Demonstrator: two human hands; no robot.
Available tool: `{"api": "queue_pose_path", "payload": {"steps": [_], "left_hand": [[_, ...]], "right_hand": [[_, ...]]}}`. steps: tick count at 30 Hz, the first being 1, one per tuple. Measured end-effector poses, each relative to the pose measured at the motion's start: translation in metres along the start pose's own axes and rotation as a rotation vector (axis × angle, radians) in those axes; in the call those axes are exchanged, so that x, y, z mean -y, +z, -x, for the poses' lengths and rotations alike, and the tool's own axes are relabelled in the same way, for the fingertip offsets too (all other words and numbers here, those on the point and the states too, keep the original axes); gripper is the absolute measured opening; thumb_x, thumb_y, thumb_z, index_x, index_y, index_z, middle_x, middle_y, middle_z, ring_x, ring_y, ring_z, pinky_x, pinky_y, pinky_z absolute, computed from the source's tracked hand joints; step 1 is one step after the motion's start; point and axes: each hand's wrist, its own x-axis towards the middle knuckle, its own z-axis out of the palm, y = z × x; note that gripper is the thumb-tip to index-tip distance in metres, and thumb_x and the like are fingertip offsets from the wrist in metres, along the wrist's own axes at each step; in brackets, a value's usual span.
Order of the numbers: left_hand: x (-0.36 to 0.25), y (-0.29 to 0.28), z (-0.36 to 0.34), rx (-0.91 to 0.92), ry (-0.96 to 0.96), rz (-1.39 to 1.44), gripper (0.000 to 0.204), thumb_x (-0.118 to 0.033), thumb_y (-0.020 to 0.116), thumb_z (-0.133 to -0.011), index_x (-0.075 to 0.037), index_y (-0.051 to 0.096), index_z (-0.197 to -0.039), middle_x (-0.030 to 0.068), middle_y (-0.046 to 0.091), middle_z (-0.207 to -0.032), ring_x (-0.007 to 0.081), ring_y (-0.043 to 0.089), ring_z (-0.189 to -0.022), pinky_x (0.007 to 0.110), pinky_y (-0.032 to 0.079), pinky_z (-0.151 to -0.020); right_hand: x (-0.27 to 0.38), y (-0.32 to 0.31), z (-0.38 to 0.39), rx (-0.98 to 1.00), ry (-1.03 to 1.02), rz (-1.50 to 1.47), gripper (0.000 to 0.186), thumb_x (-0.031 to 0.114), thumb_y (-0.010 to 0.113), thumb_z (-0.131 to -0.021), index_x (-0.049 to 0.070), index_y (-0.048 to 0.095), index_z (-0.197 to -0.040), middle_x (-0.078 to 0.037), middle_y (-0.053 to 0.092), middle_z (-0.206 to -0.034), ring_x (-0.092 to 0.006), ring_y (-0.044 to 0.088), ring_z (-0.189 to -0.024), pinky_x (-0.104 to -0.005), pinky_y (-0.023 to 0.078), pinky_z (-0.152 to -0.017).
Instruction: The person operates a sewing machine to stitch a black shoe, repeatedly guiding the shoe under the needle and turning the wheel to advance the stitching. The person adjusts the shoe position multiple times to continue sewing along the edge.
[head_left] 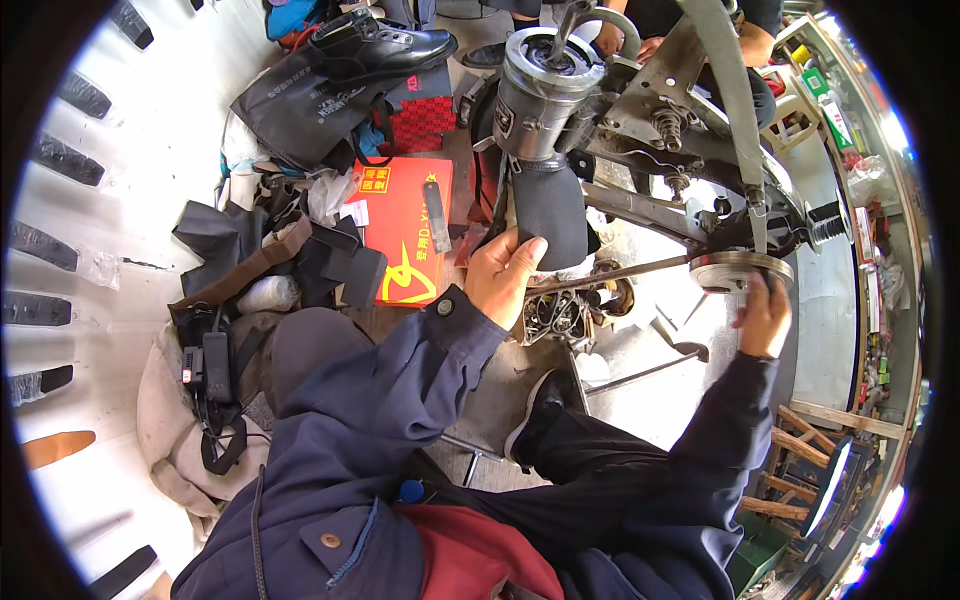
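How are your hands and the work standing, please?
Left hand pinching black piece near metal cylinder. Right hand at metal wheel, blurred. Metal rod between hands.

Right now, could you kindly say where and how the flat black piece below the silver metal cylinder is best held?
Probably pinch the flat black piece at its lower left edge, thumb uppermost, coming from the near left, as the left hand does: that end juts toward the person, while the silver cylinder hides its upper end.
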Motion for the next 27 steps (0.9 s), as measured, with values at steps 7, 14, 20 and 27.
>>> {"api": "queue_pose_path", "payload": {"steps": [7,14,20,27], "left_hand": [[-0.003,-0.001,-0.002,-0.01,-0.032,-0.034,0.029,-0.025,0.056,-0.1,-0.001,0.063,-0.112,-0.0006,0.067,-0.098,0.0047,0.057,-0.083,0.023,0.047,-0.072],[-0.004,0.006,-0.002,-0.025,-0.004,-0.002,0.029,-0.026,0.056,-0.1,-0.001,0.064,-0.111,-0.0008,0.067,-0.098,0.0047,0.056,-0.083,0.024,0.047,-0.071],[0.0,0.013,-0.004,-0.062,-0.009,-0.023,0.028,-0.026,0.058,-0.099,0.0,0.065,-0.107,0.0026,0.068,-0.095,0.0081,0.059,-0.08,0.026,0.05,-0.071],[-0.005,0.018,-0.006,-0.098,-0.014,0.018,0.028,-0.027,0.059,-0.098,-0.001,0.066,-0.104,0.0018,0.068,-0.092,0.0071,0.057,-0.075,0.025,0.049,-0.068]], "right_hand": [[-0.1,-0.044,-0.045,-0.114,0.11,0.177,0.021,0.022,0.062,-0.095,0.002,0.058,-0.089,-0.002,0.049,-0.06,-0.0115,0.041,-0.037,-0.0278,0.034,-0.035],[-0.092,0.047,0.01,0.328,0.373,0.078,0.026,0.021,0.058,-0.093,-0.003,0.056,-0.103,-0.004,0.048,-0.058,-0.0144,0.05,-0.041,-0.0307,0.041,-0.037],[0.0,0.009,0.004,0.115,0.004,-0.116,0.02,0.02,0.061,-0.091,0.0,0.06,-0.091,-0.003,0.051,-0.059,-0.0107,0.048,-0.042,-0.0247,0.038,-0.041],[-0.095,-0.041,-0.045,-0.195,0.084,0.189,0.018,0.02,0.063,-0.092,0.002,0.061,-0.089,-0.003,0.052,-0.062,-0.0117,0.047,-0.04,-0.0271,0.037,-0.039]]}}
